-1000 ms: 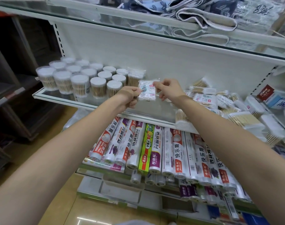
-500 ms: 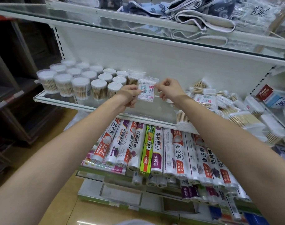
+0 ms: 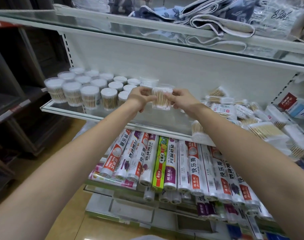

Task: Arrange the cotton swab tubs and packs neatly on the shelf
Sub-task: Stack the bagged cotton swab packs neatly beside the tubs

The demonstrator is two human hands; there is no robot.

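Holding: both hands are pinching one clear swab pack [image 3: 161, 99] between them, just above centre of the frame.
Left hand: the left hand [image 3: 142, 97] is closing its fingertips on the pack's left edge, palm turned away from the camera.
Right hand: the right hand [image 3: 182, 99] is gripping the pack's right edge, thumb and fingers clamped on the plastic.
Pack: it is standing upright between the two grips, wooden sticks running vertically, white tips at top and bottom; whether its lower edge is touching the glass is not clear.
Neighbour: a second upright pack [image 3: 148, 84] is standing just behind and left of the held one, against the white back panel.
Tubs: round swab tubs [image 3: 90, 94] are standing in tidy rows left of the hands, filling the left part of the glass shelf [image 3: 64, 109].
Loose packs: a jumbled heap of swab packs [image 3: 251, 115] is lying at the right of the frame, well apart from the tubs.
Below: boxed rolls of plastic wrap [image 3: 166, 163] are lying side by side on the lower shelf.
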